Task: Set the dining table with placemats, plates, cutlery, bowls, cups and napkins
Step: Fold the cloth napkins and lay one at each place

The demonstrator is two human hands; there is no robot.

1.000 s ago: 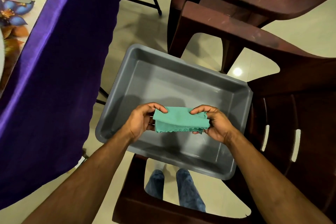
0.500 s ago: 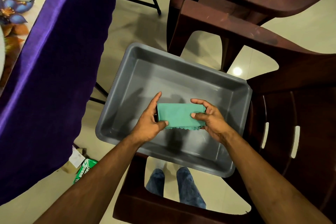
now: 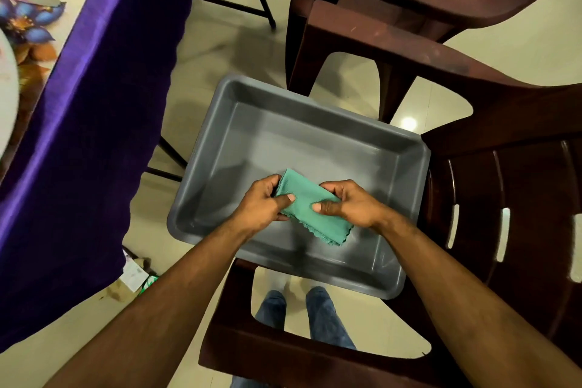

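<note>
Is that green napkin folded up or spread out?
Folded. The green napkin is a compact rectangle with layered scalloped edges at one end, pinched between the left hand and right hand.

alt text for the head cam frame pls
Both hands, left hand and right hand, grip a folded green napkin above a grey tub resting on a brown chair, beside the purple tablecloth.

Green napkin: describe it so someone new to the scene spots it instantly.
Find the grey tub sitting on the brown chair beside the purple-draped table. Over the tub, the left hand and right hand grip a folded cloth between them. That is the napkin: the only green fabric, with a scalloped lower edge.
</note>
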